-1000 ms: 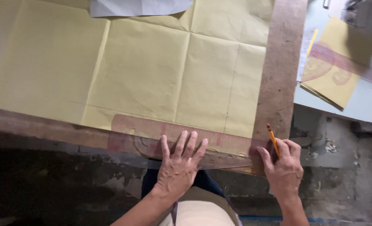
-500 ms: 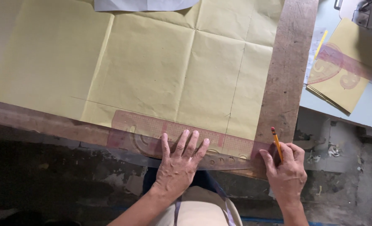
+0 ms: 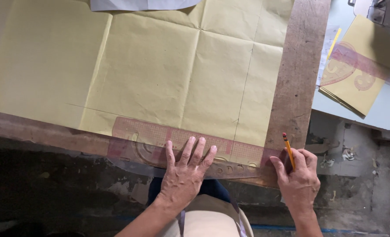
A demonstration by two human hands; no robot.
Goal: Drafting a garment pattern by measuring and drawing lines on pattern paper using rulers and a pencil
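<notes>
A: What takes up most of the view?

B: A worn wooden surface [image 3: 298, 83], nearly covered by a big yellow paper [image 3: 160, 70] with fold creases and a thin pencil line running down near its right edge. A grey sheet [image 3: 142, 4] overlaps the paper's top edge.

A: And off to the right?

B: A pale side table [image 3: 379, 118], lower than the surface. On it lies a folded yellow sheet [image 3: 357, 92] with a pink see-through curve [image 3: 352, 66] across it.

A: What lies along the near edge?

B: A long pink see-through ruler [image 3: 160, 136] with a grid and curved cut-outs. It lies over the paper's bottom edge and the rim of the surface, its right end reaching the wood past the paper's corner.

A: The hands?

B: The left hand [image 3: 184, 175] lies flat on the ruler, fingers spread, pressing it down near its middle. The right hand [image 3: 298, 177] sits at the ruler's right end, thumb touching it, fingers pinching a yellow pencil [image 3: 288, 150] that stands nearly upright with its red end up.

A: Is the tip on the paper?

B: The fingers hide the tip.
</notes>
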